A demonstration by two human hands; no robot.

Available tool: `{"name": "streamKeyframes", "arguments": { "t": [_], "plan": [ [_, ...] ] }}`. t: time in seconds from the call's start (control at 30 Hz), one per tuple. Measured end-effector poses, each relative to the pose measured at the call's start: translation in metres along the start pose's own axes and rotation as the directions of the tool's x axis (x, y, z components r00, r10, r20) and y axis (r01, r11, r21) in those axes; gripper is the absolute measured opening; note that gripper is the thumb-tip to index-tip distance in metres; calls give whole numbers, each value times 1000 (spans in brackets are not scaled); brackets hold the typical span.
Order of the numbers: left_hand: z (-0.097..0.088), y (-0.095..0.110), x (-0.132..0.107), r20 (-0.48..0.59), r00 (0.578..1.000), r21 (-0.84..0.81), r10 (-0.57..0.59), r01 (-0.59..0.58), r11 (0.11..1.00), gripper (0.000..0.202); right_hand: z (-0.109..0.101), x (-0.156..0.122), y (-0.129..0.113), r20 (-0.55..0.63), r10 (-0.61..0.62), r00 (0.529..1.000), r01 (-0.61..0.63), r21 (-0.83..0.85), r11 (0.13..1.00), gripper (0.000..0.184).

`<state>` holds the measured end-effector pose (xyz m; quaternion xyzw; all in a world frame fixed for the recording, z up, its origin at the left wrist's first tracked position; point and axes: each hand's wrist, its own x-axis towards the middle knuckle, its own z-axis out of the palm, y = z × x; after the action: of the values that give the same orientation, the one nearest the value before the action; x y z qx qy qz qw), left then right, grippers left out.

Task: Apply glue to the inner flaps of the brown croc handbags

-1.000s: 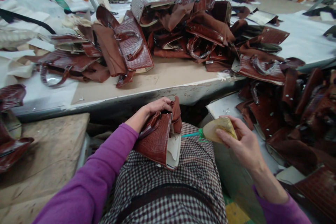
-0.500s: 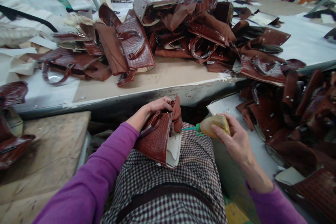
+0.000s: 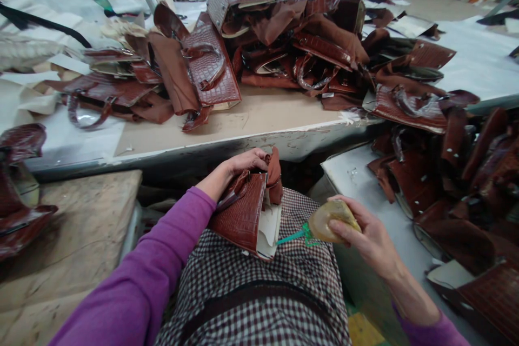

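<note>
A brown crocodile-pattern leather bag (image 3: 244,213) rests on my checked apron (image 3: 259,281), its pale lining showing at the lower right edge. My left hand (image 3: 245,161) grips the bag's top edge, fingers closed. My right hand (image 3: 365,238) is wrapped round a yellowish squeeze bottle (image 3: 329,220) with a thin green nozzle (image 3: 292,236). The nozzle tip points left and sits at the bag's pale lower edge.
A heap of similar brown bags (image 3: 284,38) covers the worktable (image 3: 251,119) ahead. More bag pieces (image 3: 446,173) lie piled on a lower surface to my right. A worn wooden board (image 3: 68,238) is at my left, with a dark bag (image 3: 16,189) at its edge.
My right hand has lowered the bottle and swung its nozzle down to the bag's lower pale edge. My left hand and the bag have stayed put.
</note>
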<state>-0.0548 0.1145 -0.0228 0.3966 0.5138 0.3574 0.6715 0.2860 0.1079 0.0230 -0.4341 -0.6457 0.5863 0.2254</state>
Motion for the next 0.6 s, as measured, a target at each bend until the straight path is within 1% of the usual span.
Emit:
{"name": "streamKeyframes", "arguments": {
  "t": [0.1, 0.23, 0.3, 0.37, 0.5, 0.57, 0.6],
  "plan": [
    [0, 0, 1, 8, 1000, 3, -7, 7, 1000, 12, 0, 3, 5, -31, 2, 1000, -2, 11, 1000, 43],
    [0, -1, 4, 25, 1000, 6, -14, 13, 1000, 12, 1, 15, 12, -185, -47, 982, 45, -16, 999, 47],
    [0, -2, 4, 26, 1000, 7, -15, 14, 1000, 13, 1, 16, 15, -204, -65, 977, 62, -24, 998, 49],
    [0, -3, 4, 25, 1000, 8, -14, 14, 1000, 13, 2, 12, 16, -149, -58, 987, 55, -23, 998, 49],
    [0, -4, 4, 14, 1000, 12, -8, 8, 1000, 12, 2, -6, 15, 12, -5, 1000, 5, 14, 1000, 45],
    [0, -4, 4, 13, 1000, 13, -5, 5, 1000, 12, 2, -12, 15, 35, 12, 999, -13, 27, 1000, 44],
    [0, -4, 4, 13, 1000, 13, -4, 4, 1000, 13, 2, -14, 16, 23, 16, 1000, -17, 27, 1000, 44]
  ]
}}
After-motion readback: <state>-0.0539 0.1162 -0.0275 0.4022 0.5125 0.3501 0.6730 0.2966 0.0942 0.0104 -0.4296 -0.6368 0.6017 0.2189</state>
